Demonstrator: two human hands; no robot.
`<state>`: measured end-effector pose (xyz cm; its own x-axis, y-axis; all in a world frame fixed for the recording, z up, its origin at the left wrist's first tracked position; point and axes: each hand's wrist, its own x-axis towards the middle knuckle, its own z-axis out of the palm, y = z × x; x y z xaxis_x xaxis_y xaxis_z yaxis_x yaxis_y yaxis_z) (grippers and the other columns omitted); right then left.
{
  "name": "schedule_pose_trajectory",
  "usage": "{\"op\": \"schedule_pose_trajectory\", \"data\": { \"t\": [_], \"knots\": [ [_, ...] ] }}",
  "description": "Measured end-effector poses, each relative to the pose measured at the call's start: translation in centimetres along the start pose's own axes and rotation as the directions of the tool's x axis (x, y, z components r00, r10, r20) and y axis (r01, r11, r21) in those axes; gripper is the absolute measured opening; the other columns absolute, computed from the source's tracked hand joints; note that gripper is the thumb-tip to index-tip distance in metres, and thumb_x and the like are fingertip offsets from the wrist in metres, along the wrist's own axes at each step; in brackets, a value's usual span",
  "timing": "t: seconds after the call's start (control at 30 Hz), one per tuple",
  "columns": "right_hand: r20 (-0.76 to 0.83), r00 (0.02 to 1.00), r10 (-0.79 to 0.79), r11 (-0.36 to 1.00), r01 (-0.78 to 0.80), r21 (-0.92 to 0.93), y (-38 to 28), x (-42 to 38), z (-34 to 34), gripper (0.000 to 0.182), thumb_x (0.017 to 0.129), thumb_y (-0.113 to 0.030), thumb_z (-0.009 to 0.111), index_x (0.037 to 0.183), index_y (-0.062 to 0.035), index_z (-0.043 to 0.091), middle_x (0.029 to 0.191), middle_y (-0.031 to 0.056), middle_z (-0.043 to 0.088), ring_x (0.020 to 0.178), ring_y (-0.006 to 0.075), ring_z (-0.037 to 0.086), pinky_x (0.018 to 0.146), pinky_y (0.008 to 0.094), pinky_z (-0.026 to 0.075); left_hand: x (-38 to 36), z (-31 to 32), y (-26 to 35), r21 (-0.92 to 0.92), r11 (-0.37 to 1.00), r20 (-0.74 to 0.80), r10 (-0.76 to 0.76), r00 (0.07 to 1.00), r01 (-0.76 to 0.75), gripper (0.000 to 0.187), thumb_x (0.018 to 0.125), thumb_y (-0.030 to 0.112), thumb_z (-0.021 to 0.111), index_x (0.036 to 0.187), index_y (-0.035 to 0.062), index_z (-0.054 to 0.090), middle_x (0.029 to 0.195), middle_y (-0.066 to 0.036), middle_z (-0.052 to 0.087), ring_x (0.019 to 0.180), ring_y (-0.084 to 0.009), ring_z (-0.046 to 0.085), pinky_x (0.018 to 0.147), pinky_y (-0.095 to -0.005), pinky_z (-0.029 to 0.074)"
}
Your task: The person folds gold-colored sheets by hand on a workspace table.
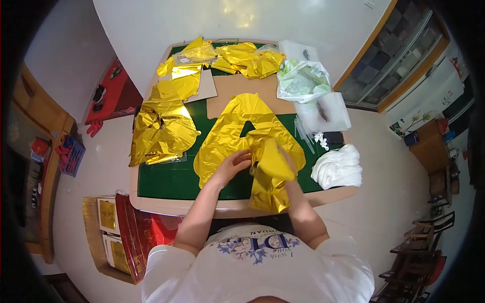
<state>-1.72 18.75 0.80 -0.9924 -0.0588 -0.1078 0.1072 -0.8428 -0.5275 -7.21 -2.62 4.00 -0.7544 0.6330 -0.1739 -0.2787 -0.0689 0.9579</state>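
Observation:
A flat gold foil balloon in the shape of a letter A (230, 129) lies at the middle of the green-topped table. Above its lower right part, a folded, crumpled piece of gold foil balloon (270, 189) is held up, blurred by motion. My right hand (291, 174) grips this foil from its right side, mostly hidden behind it. To the left of the held foil is my left hand (236, 164), with its fingers loosely curved and apart over the A balloon, fingertips right at the foil's edge.
More gold foil balloons (164, 123) are heaped on the table's left, with others (247, 58) along the back. Cardboard (227, 91) lies behind the A. On the right are plastic bags (303, 81) and a white string bundle (337, 166). An open carton (96, 242) stands on the floor at left.

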Motion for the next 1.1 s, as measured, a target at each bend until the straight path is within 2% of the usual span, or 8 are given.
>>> {"op": "schedule_pose_trajectory", "data": {
  "t": [0.13, 0.33, 0.5, 0.57, 0.63, 0.77, 0.9, 1.1],
  "knots": [
    [-0.2, 0.961, 0.19, 0.981, -0.191, 0.014, 4.1, -2.7, 4.3, 0.036, 0.099, -0.027, 0.044, 0.123, -0.0028, 0.053, 0.115, 0.0108, 0.062, 0.103, 0.0228, 0.061, 0.091, 0.0369, 0.05, 0.4, 0.8, -0.4, -0.635, 0.771, -0.041, -0.091, 0.995, 0.044, 0.074, 0.089, 0.008, 0.062, 0.148, 0.0072, 0.018, 0.131, -0.013, 0.048, 0.112, -0.0232, 0.056, 0.094, -0.036, 0.046],
    [-0.399, 0.85, 0.345, 0.934, -0.354, 0.053, 6.3, -4.8, 6.0, 0.039, 0.098, -0.037, 0.043, 0.125, -0.0097, 0.051, 0.114, 0.0119, 0.059, 0.105, 0.0269, 0.058, 0.093, 0.0422, 0.048, 1.9, -0.1, 5.7, -0.378, 0.909, -0.275, 0.073, 0.959, -0.177, 0.081, 0.083, 0.0, 0.066, 0.148, 0.011, 0.018, 0.128, -0.018, 0.047, 0.116, -0.026, 0.054, 0.092, -0.0375, 0.048],
    [0.524, 0.851, 0.018, 0.856, -0.284, 0.431, 8.2, 0.6, -4.6, 0.059, 0.097, -0.052, 0.035, 0.135, -0.007, 0.042, 0.132, 0.017, 0.048, 0.12, 0.0291, 0.049, 0.103, 0.0439, 0.039, 3.1, 0.0, 7.2, -0.267, 0.822, -0.354, 0.402, 0.844, -0.503, 0.072, 0.084, 0.005, 0.067, 0.144, 0.0079, 0.027, 0.141, -0.02, 0.037, 0.124, -0.029, 0.049, 0.104, -0.0385, 0.04],
    [-0.059, 0.993, 0.103, 0.959, -0.115, -0.261, 3.7, -1.9, 2.4, 0.058, 0.099, -0.048, 0.035, 0.141, -0.0068, 0.033, 0.139, 0.0134, 0.043, 0.124, 0.026, 0.046, 0.107, 0.042, 0.035, 3.2, -0.8, 4.4, 0.332, 0.842, -0.307, 0.523, 0.795, -0.425, 0.061, 0.087, 0.005, 0.065, 0.139, 0.0057, 0.035, 0.136, -0.016, 0.045, 0.13, -0.0242, 0.042, 0.102, -0.0343, 0.04],
    [0.263, 0.965, -0.011, 0.683, 0.199, -0.702, 1.5, -3.3, 2.8, 0.054, 0.099, -0.043, 0.038, 0.142, -0.0103, 0.033, 0.14, 0.0094, 0.043, 0.125, 0.0243, 0.045, 0.107, 0.041, 0.034, 2.4, -1.3, 2.3, 0.273, 0.905, -0.226, 0.39, 0.893, -0.326, 0.054, 0.087, 0.009, 0.066, 0.135, 0.0053, 0.041, 0.136, -0.013, 0.047, 0.132, -0.0211, 0.039, 0.103, -0.0337, 0.039],
    [-0.329, 0.915, 0.235, 0.969, -0.245, 0.011, -0.1, -5.4, -0.6, 0.044, 0.097, -0.022, 0.048, 0.138, -0.0116, 0.039, 0.137, 0.0072, 0.047, 0.123, 0.0233, 0.048, 0.102, 0.0396, 0.04, 0.0, -1.2, -0.1, 0.672, 0.738, -0.169, 0.238, 0.956, -0.065, 0.048, 0.089, 0.018, 0.063, 0.133, 0.0092, 0.048, 0.139, -0.013, 0.045, 0.136, -0.0276, 0.034, 0.106, -0.0401, 0.034],
    [-0.333, 0.904, 0.267, 0.941, -0.32, -0.114, -1.0, -7.5, -2.1, 0.046, 0.092, -0.008, 0.047, 0.137, -0.0083, 0.039, 0.134, 0.0091, 0.049, 0.124, 0.0229, 0.047, 0.102, 0.0386, 0.039, 1.1, -3.3, -3.4, 0.991, 0.134, -0.062, 0.414, 0.908, 0.006, 0.048, 0.09, 0.035, 0.058, 0.135, 0.0179, 0.05, 0.144, -0.011, 0.04, 0.138, -0.0318, 0.029, 0.112, -0.0518, 0.019],
    [-0.384, 0.89, 0.245, 0.967, -0.251, 0.035, -1.0, -7.4, -0.8, 0.043, 0.09, -0.002, 0.048, 0.133, -0.004, 0.042, 0.126, 0.0094, 0.054, 0.117, 0.0212, 0.051, 0.1, 0.037, 0.041, 2.1, -3.5, -3.6, 0.993, 0.114, -0.06, 0.412, 0.909, 0.014, 0.048, 0.093, 0.039, 0.053, 0.137, 0.0214, 0.047, 0.148, -0.01, 0.035, 0.14, -0.0308, 0.026, 0.111, -0.055, 0.018]
  ]
}}
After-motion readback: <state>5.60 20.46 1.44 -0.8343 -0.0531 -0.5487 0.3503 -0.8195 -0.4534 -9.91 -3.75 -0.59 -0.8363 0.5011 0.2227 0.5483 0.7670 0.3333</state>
